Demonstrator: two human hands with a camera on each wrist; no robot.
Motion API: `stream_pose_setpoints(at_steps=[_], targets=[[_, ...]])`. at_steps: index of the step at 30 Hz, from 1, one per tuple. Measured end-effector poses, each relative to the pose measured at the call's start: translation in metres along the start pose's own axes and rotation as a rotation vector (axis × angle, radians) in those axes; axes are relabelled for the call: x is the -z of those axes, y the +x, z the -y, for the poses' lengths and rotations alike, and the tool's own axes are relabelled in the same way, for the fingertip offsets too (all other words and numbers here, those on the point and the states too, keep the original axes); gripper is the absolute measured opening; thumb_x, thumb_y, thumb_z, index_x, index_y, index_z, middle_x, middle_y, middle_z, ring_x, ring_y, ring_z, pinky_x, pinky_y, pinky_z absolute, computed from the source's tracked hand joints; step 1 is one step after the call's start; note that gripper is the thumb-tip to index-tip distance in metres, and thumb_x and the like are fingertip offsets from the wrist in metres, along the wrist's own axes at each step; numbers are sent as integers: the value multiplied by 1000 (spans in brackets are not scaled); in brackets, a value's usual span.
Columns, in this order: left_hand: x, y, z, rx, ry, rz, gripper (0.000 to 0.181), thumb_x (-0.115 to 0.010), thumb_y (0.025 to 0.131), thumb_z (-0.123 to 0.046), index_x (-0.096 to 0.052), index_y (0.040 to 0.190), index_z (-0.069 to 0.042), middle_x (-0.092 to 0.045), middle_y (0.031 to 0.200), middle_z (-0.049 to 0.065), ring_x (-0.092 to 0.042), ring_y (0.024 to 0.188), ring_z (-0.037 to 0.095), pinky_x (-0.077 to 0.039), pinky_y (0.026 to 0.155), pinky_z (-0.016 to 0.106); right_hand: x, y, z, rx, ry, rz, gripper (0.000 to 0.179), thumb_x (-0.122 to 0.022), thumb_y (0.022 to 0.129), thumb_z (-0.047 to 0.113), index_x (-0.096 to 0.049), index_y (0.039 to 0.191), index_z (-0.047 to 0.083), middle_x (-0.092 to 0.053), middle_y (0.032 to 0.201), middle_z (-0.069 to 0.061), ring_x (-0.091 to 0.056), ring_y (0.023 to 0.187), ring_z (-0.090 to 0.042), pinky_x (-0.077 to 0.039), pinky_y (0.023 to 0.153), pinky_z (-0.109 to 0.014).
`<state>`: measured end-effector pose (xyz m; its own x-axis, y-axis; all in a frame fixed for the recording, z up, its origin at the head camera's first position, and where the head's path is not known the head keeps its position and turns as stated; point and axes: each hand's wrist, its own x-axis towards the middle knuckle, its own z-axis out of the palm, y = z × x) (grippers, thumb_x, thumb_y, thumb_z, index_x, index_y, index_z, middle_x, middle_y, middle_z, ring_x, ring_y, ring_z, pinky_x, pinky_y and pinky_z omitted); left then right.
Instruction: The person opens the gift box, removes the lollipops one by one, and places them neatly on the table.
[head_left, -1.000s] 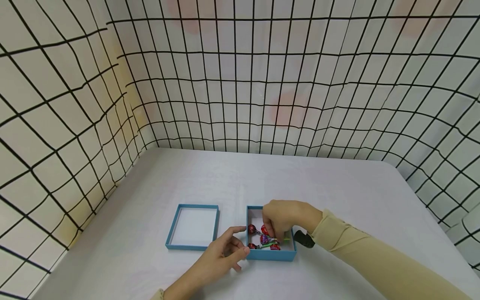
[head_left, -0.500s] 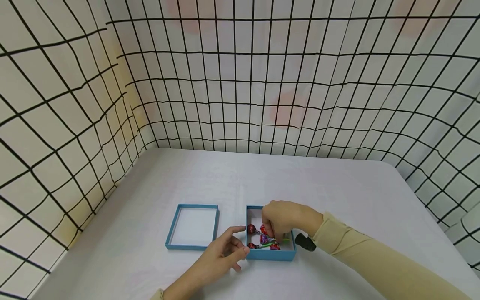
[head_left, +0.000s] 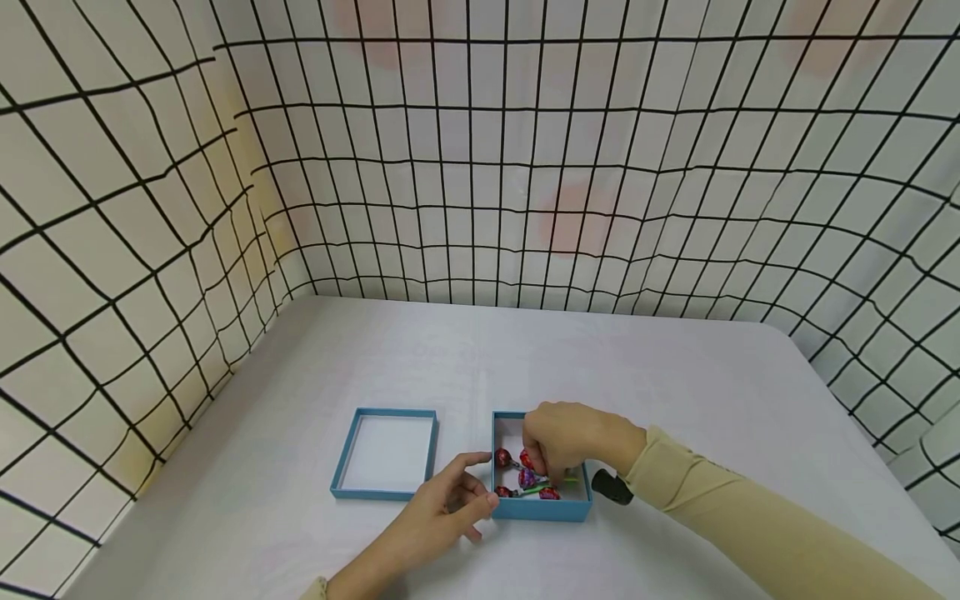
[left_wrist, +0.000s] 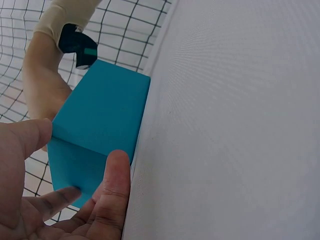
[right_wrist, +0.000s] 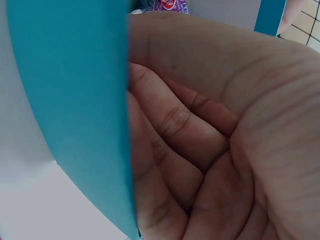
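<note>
A blue open box [head_left: 542, 510] holds several lollipops in red and purple wrappers. My right hand [head_left: 573, 433] reaches over its right wall, fingers pointing down and curled, pinching at the stick of a purple-wrapped lollipop [head_left: 527, 478]. In the right wrist view the blue wall hides those fingertips; a purple wrapper [right_wrist: 172, 5] shows at the top. My left hand [head_left: 442, 504] is at the box's left side, fingers spread. In the left wrist view its thumb [left_wrist: 37, 137] and fingers [left_wrist: 116, 175] touch the blue outer walls. A red lollipop [head_left: 503, 457] lies by the left wall.
Left of the box lies a shallow blue-rimmed lid [head_left: 384, 495], white inside up. Both rest on a white-covered table [head_left: 375, 350]. Black netting [head_left: 480, 167] over white cloth encloses the back and sides. A dark wrist camera [head_left: 611, 487] hangs beneath the right wrist.
My right hand shifts very slightly left inside the box, and the purple and red lollipops beside its fingers shift with it. My left hand stays still.
</note>
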<state>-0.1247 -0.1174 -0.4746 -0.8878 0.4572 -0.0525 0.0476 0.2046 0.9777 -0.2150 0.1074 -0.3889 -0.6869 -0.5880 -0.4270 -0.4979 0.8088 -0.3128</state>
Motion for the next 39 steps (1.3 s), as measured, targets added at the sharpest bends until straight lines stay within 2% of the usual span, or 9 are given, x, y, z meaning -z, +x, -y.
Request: stream_pose_setpoints(at_steps=[15, 27, 39], targets=[[0, 0, 1, 6, -4, 7, 58, -65, 110, -28, -43, 160, -8, -67, 108, 9, -70, 85, 16, -66, 70, 28, 2, -1, 0, 4, 10, 2, 27, -92, 79, -2, -74, 70, 15, -67, 69, 8, -59, 65, -10, -58, 61, -26], [-1, 0, 0, 0, 3, 3, 58, -65, 109, -28, -44, 160, -8, -67, 108, 9, -70, 85, 15, -66, 70, 28, 10, -5, -5, 21, 60, -15, 25, -91, 79, -3, -73, 74, 14, -68, 69, 6, -60, 64, -11, -56, 59, -26], [-1, 0, 0, -4, 1, -2, 58, -66, 109, -28, -44, 159, -8, -68, 108, 10, -70, 85, 15, -66, 70, 28, 25, -15, -12, 97, 121, -35, 21, -85, 80, -5, -74, 76, 13, -67, 68, 7, -56, 63, -8, -47, 58, -22]])
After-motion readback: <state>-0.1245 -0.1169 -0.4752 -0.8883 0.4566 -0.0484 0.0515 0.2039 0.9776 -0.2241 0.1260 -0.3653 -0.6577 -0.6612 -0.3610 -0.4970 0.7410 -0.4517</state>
